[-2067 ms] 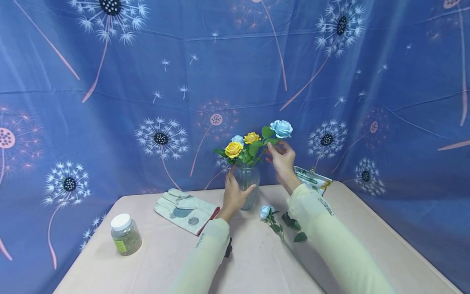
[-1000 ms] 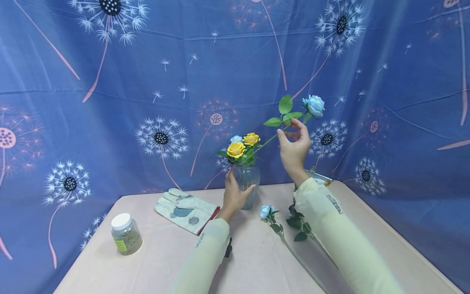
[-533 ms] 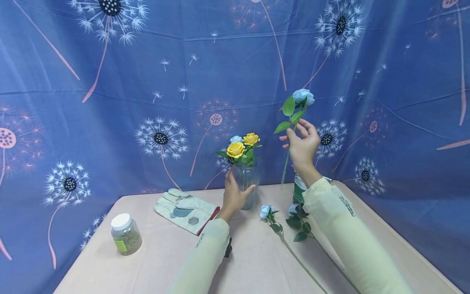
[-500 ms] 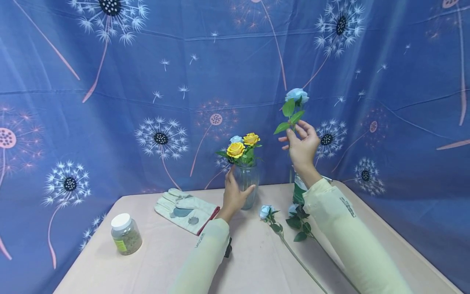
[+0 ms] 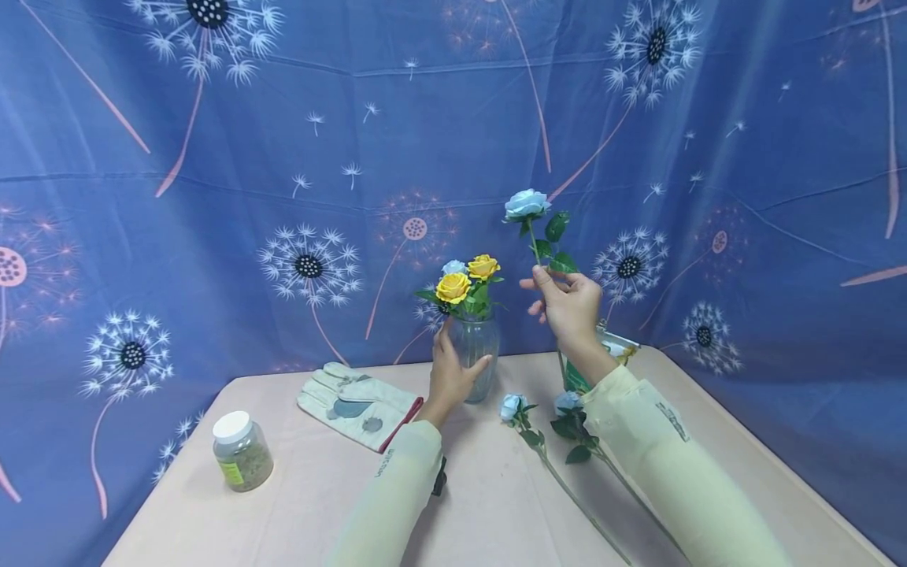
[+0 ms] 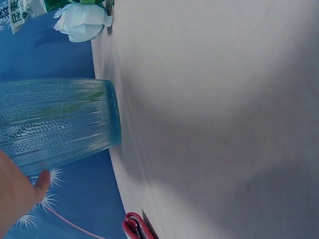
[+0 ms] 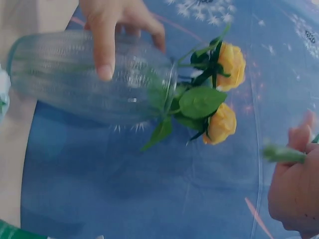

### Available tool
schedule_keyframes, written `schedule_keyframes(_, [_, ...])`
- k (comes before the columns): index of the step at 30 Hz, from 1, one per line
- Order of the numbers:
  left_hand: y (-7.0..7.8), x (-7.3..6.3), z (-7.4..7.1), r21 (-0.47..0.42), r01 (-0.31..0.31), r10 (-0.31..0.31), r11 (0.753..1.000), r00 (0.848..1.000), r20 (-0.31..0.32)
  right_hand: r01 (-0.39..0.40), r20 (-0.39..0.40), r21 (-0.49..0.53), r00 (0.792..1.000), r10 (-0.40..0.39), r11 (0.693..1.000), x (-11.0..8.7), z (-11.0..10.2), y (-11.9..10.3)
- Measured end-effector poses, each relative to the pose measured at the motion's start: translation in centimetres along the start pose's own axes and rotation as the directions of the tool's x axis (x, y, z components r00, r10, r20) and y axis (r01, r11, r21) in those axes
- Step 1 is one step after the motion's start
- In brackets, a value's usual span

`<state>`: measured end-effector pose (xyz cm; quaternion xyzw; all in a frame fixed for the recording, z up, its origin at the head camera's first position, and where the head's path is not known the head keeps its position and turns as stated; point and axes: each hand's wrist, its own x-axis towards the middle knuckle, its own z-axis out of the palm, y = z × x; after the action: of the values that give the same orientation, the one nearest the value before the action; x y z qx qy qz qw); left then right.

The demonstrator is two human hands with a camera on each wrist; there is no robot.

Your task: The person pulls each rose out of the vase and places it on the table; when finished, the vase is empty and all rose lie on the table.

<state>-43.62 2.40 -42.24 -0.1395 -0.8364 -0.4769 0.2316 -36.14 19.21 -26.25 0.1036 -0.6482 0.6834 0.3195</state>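
Wht-lidded jar (image 5: 244,457), red-cuffed glove (image 5: 357,408); dandelion bkgd (image 5: 453,134)

Wears a long left sleeve (image 5: 398,492) and a right sleeve (image 5: 669,465) of the same pale, yellowish green, smooth along the forearm and lightly creased toward the wrist. Bears small lettering (image 5: 385,463) near the left cuff (image 5: 423,435) and a darker, blockier mark (image 5: 672,421) near the right cuff (image 5: 615,386), both too small to read. Ends in a bare left hand (image 5: 452,374) and bare right hand (image 5: 572,309). Shows a small black piece (image 5: 439,479) at the left sleeve's inner edge, mostly hidden.
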Motion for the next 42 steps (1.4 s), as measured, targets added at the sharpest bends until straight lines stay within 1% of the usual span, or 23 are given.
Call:
schedule_keyframes(2, [0.0,0.0,0.0,0.000,0.001,-0.001,1.000,1.000,0.002,-0.098,0.017,-0.019,0.995,0.098,0.995,-0.5,0.0,-0.3])
schedule_keyframes(3, [0.0,0.0,0.0,-0.001,0.002,-0.002,1.000,1.000,0.004,-0.133,0.031,-0.028,0.990,0.134,0.991,-0.7,-0.1,-0.4])
schedule_keyframes(4, [0.0,0.0,0.0,-0.001,0.003,-0.003,1.000,1.000,0.006,-0.165,0.043,-0.030,0.985,0.167,0.986,-0.9,-0.1,-0.5])
schedule_keyframes(6, [0.0,0.0,-0.1,-0.002,0.001,-0.001,1.000,1.000,0.008,-0.217,0.070,0.001,0.974,0.217,0.976,-1.3,-0.1,-0.6])
schedule_keyframes(10, [0.1,0.0,-0.1,-0.006,-0.002,0.002,1.000,1.000,0.006,-0.285,0.160,0.094,0.950,0.268,0.954,-2.0,-0.1,-0.3])
schedule_keyframes(14, [0.0,-0.1,-0.1,-0.005,-0.004,0.004,1.000,1.000,0.001,-0.378,0.241,0.146,0.910,0.338,0.914,-2.5,-0.2,0.2])
schedule_keyframes(17, [-0.1,-0.1,-0.1,-0.004,-0.007,0.007,1.000,1.000,-0.004,-0.432,0.276,0.170,0.884,0.378,0.886,-3.1,-0.4,0.5])
schedule_keyframes(22, [-0.1,0.0,0.0,0.003,-0.013,0.013,1.000,1.000,-0.015,-0.479,0.321,0.198,0.856,0.405,0.855,-4.3,-0.5,0.8])
schedule_keyframes(26, [-0.1,-0.1,0.0,0.003,-0.013,0.013,1.000,1.000,-0.009,-0.521,0.343,0.215,0.832,0.435,0.826,-5.4,-0.8,0.7])
schedule_keyframes(27, [-0.1,-0.1,0.0,0.001,-0.015,0.015,1.000,1.000,-0.009,-0.535,0.351,0.222,0.824,0.445,0.815,-5.7,-0.9,0.7])
schedule_keyframes(28, [-0.1,-0.1,0.0,0.000,-0.016,0.016,1.000,1.000,-0.009,-0.557,0.361,0.239,0.812,0.460,0.796,-5.9,-1.0,0.6])
schedule_keyframes(33, [-0.1,-0.1,0.0,-0.002,-0.024,0.024,1.000,1.000,-0.020,-0.654,0.408,0.314,0.747,0.524,0.688,-6.9,-1.3,0.5])
schedule_keyframes(34, [-0.1,-0.1,0.0,-0.002,-0.023,0.023,1.000,1.000,-0.020,-0.665,0.412,0.325,0.739,0.533,0.672,-7.1,-1.3,0.6])
schedule_keyframes(35, [-0.1,-0.1,0.0,-0.001,-0.025,0.025,1.000,0.999,-0.020,-0.669,0.413,0.333,0.737,0.535,0.665,-7.3,-1.3,0.6])
schedule_keyframes(36, [-0.1,-0.1,0.1,0.001,-0.027,0.027,1.000,0.999,-0.019,-0.671,0.414,0.340,0.736,0.536,0.659,-7.4,-1.3,0.6])
schedule_keyframes(38, [-0.2,-0.2,0.1,0.002,-0.029,0.029,1.000,0.999,-0.016,-0.670,0.425,0.336,0.735,0.528,0.662,-7.9,-1.4,0.7])
schedule_keyframes(40, [-0.2,-0.2,0.2,0.004,-0.032,0.032,0.999,0.999,-0.016,-0.663,0.442,0.305,0.735,0.515,0.684,-8.3,-1.5,0.9])
schedule_keyframes(42, [-0.2,-0.2,0.2,0.002,-0.036,0.036,0.999,0.999,-0.022,-0.659,0.458,0.255,0.727,0.512,0.707,-8.8,-1.7,1.0])
